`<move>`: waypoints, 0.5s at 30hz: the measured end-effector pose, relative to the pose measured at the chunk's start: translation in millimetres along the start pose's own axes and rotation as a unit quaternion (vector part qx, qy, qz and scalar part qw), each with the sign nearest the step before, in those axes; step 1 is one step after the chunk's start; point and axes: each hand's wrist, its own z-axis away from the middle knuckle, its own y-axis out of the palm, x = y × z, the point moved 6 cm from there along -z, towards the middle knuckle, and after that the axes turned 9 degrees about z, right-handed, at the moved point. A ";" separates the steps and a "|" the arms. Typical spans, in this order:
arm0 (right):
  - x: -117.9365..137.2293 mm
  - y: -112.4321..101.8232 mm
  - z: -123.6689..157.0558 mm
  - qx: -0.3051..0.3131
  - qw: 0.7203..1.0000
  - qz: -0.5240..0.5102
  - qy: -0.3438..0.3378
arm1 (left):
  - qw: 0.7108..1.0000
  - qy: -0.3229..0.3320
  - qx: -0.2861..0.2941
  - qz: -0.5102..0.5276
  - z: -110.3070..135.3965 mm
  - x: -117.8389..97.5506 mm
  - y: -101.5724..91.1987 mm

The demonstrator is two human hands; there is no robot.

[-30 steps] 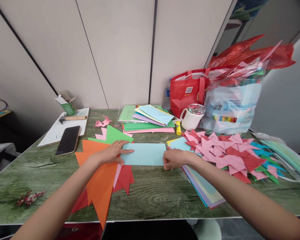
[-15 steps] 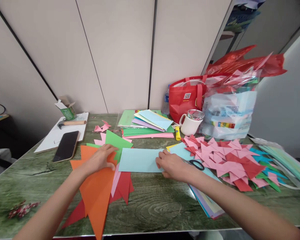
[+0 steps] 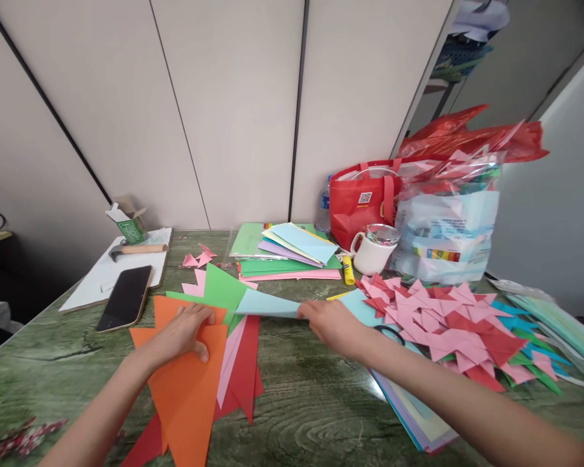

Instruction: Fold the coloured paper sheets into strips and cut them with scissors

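Head view: compared with half a second earlier, the light-blue sheet point(image 3: 267, 303) at the centre of the frame no longer lies flat but is tilted, its left end over the green paper point(image 3: 221, 284). The right hand point(image 3: 328, 325), right of centre, has its fingers closed in a pinch on the sheet's right end. The left hand point(image 3: 182, 332), left of centre, rests on the orange paper point(image 3: 187, 389), thumb and fingers apart.

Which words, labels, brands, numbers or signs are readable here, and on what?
No word or number is legible.
Red bag: QR code; yellow line beneath too small.
Green box: print too small.
Plastic bag: print blurred.
Yellow stick, bottle: labels too small.
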 end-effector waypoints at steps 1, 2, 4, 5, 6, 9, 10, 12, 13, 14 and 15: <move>-13.0 -11.4 -4.1 -0.028 0.999 0.000 0.028 | 1.000 0.000 -0.008 0.019 -1.5 3.1 -0.2; -27.5 -24.6 -7.7 -0.063 0.996 0.004 0.060 | 0.999 0.000 -0.014 0.035 -2.9 5.4 -0.5; -57.7 -53.5 -12.4 -0.135 0.982 0.027 0.127 | 0.998 -0.004 -0.021 0.054 -5.2 7.8 -1.7; -73.3 -68.5 -12.8 -0.174 0.969 0.048 0.169 | 0.998 -0.007 -0.022 0.060 -6.0 7.5 -2.8; -87.4 -82.1 -12.5 -0.210 0.953 0.070 0.209 | 0.997 -0.011 -0.024 0.069 -6.3 6.4 -4.7; -115.4 -108.2 -13.1 -0.285 0.910 0.120 0.276 | 0.995 -0.027 -0.031 0.096 -5.4 -3.0 -15.6; -119.4 -110.4 -15.8 -0.297 0.905 0.132 0.275 | 0.993 -0.031 -0.037 0.106 -4.4 -8.6 -21.4; -121.7 -103.9 -26.2 -0.298 0.913 0.139 0.243 | 0.987 -0.037 -0.065 0.144 -2.1 -23.3 -36.1; -121.3 -95.5 -33.6 -0.286 0.925 0.129 0.216 | 0.981 -0.037 -0.091 0.166 -0.6 -32.2 -44.8; -120.6 -84.6 -41.5 -0.269 0.938 0.110 0.186 | 0.977 -0.029 -0.113 0.180 0.8 -42.7 -52.8; -119.7 -71.9 -49.6 -0.247 0.953 0.084 0.155 | 0.973 -0.019 -0.136 0.188 2.2 -53.8 -60.0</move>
